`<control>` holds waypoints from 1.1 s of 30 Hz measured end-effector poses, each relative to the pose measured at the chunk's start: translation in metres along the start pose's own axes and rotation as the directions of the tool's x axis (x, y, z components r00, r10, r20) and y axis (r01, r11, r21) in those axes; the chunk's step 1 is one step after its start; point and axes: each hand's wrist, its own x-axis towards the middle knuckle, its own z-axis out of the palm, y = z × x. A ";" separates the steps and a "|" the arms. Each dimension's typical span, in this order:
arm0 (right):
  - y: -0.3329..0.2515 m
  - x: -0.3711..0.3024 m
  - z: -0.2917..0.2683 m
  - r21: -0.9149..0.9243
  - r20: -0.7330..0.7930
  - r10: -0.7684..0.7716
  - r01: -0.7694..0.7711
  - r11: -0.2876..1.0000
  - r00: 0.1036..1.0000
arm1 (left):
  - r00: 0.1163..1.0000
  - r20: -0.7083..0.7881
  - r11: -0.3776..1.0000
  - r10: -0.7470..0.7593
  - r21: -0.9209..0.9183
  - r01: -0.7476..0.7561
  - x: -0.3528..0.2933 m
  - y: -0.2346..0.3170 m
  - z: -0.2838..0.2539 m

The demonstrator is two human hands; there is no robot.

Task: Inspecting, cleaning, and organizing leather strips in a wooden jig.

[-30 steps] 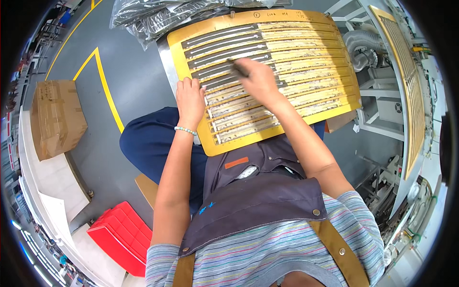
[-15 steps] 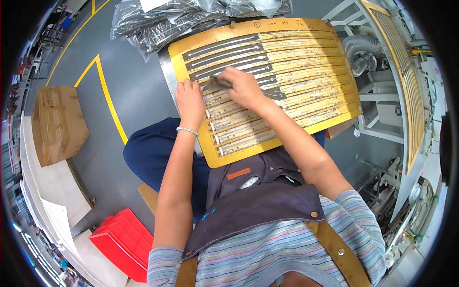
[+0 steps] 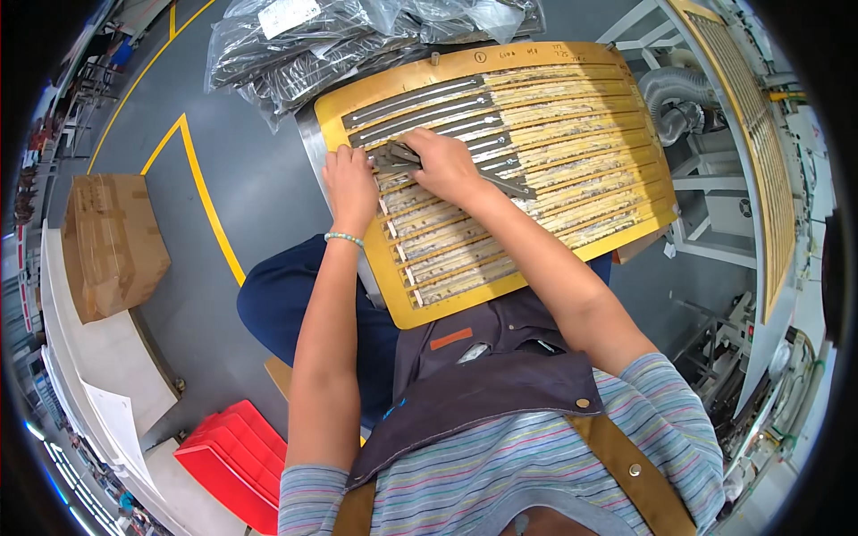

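A yellow slotted board [image 3: 661,192] lies across my lap, its long parallel slots lined with a pale, worn surface. Dark grey fabric strips [image 3: 420,105] with white marks fill the left half of the upper slots. My right hand [image 3: 444,167] is closed around a small bundle of similar dark strips [image 3: 399,158], held just above the board. One strip [image 3: 508,186] sticks out slantwise to the right from under that hand. At the board's left edge, my left hand [image 3: 351,186] has its fingers bent down at a slot end; whatever is under the fingertips is hidden.
Clear plastic bags of dark material [image 3: 357,45] are piled beyond the board. A cardboard box [image 3: 112,246] stands at the left, with a red plastic bin [image 3: 234,464] nearer me. On the right, another slotted board [image 3: 760,179] leans by a metal frame and a flexible silver duct [image 3: 675,98].
The view has shifted slightly. Both hands stay near the board's left edge, and the dark bundle in my right hand now shows more plainly beside the left fingertips.
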 end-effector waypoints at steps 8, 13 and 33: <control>0.003 0.008 -0.007 -0.049 -0.019 0.031 -0.032 0.998 0.999 | 0.990 -0.121 0.947 -0.074 -0.320 0.031 0.023 0.005 -0.017; 0.006 0.012 -0.005 -0.040 -0.047 0.023 -0.025 0.999 0.999 | 0.996 -0.085 0.991 -0.020 0.133 0.032 0.034 -0.016 0.011; 0.005 0.014 0.003 -0.015 0.036 0.129 -0.128 0.992 0.991 | 0.983 -0.104 0.961 0.149 -0.217 -0.169 0.030 0.001 0.005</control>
